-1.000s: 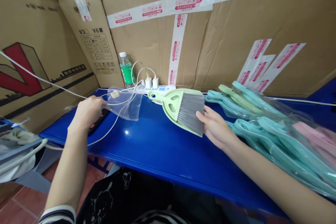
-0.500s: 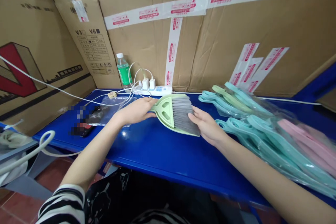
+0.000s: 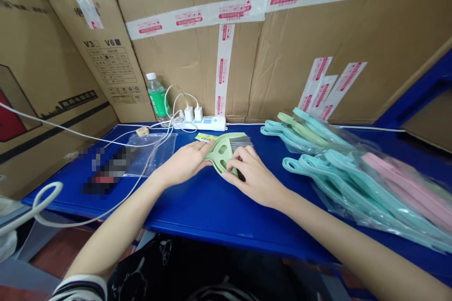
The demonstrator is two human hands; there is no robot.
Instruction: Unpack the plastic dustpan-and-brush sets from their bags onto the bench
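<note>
A light green hand brush [image 3: 226,155] with grey bristles lies nested on a matching green dustpan [image 3: 231,136], just above the blue table. My left hand [image 3: 187,162] is closed around the handle end of the pair, hiding the handles. With bent fingers, my right hand [image 3: 252,174] grips the lower edge of the brush head and covers most of the bristles. Whether those fingers also touch the dustpan, I cannot tell. A yellow and white card [image 3: 205,137] lies just behind my left hand.
Bagged brush and dustpan sets in turquoise [image 3: 339,183], pink [image 3: 406,183] and green lie on the right. At the back stand a green-labelled bottle [image 3: 157,96] and a power strip [image 3: 212,123] with white cables. A clear plastic bag [image 3: 151,150] lies left. Cardboard [image 3: 180,66] walls the back.
My right hand has moved left from the bristle tips onto the brush head, its fingers now bent. The yellow card has come into view. The camera view has shifted slightly.
</note>
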